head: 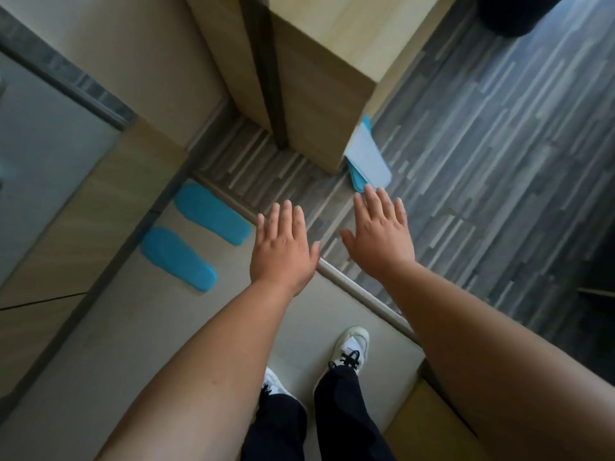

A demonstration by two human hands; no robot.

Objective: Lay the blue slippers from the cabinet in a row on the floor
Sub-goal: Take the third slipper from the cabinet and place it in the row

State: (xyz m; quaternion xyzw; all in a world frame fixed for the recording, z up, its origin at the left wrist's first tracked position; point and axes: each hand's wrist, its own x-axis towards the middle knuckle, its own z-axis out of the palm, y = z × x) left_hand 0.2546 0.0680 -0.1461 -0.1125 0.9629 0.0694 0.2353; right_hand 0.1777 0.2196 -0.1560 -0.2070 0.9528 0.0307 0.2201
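Two blue slippers lie side by side on the pale floor at the left, one [213, 212] farther away and one [178, 257] nearer. Another blue slipper [369, 159] with a pale upper sticks out from behind the light wooden cabinet [319, 94], partly hidden by it. My left hand [283, 247] is held out flat with fingers spread and nothing in it, right of the two slippers. My right hand [379, 234] is also spread and holds nothing, its fingertips just short of the slipper by the cabinet.
Grey striped plank flooring [466, 161] covers the right side, split from the pale floor by a threshold strip [359, 291]. A mirror panel [40, 154] and wooden wall stand at the left. My white shoes [349, 351] and dark trousers are below. A dark bin [519, 11] sits at top right.
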